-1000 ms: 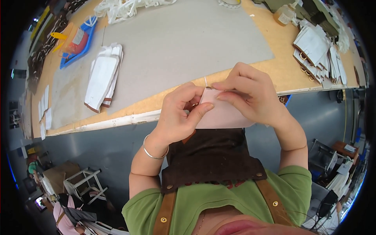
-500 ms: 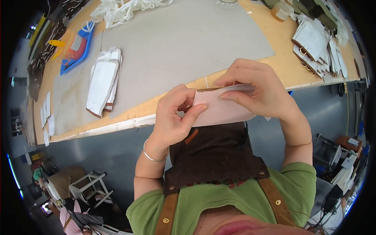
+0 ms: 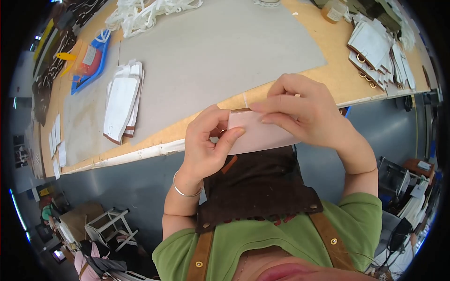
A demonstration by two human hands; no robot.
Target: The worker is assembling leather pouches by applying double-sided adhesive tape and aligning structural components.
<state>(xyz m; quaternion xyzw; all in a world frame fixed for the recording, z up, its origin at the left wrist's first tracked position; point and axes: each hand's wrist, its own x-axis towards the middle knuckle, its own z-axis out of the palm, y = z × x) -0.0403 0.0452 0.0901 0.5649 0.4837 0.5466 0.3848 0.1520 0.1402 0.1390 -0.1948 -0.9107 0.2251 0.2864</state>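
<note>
A pale pinkish-white flat panel (image 3: 265, 135) with a brown strip along its upper edge is held up in front of the apron, close to the table's front edge. My left hand (image 3: 206, 143) pinches its left end, thumb on the near face and fingers behind. My right hand (image 3: 309, 110) grips the upper edge nearer the right end, with thumb and index finger close together over the brown strip. The palm and fingers hide the panel's right corner.
On the table's grey mat (image 3: 201, 61) lie a stack of similar white panels (image 3: 123, 100) and a tangle of white strips (image 3: 145, 14). A blue tray (image 3: 101, 63) holds a red container with a yellow-handled tool. At right are white pieces with rings (image 3: 370, 47) and an amber bottle (image 3: 332, 13).
My right hand's fingertips have slid left along the panel's upper edge and closed down on it. The layer standing up there earlier no longer shows. My left hand keeps its pinch.
</note>
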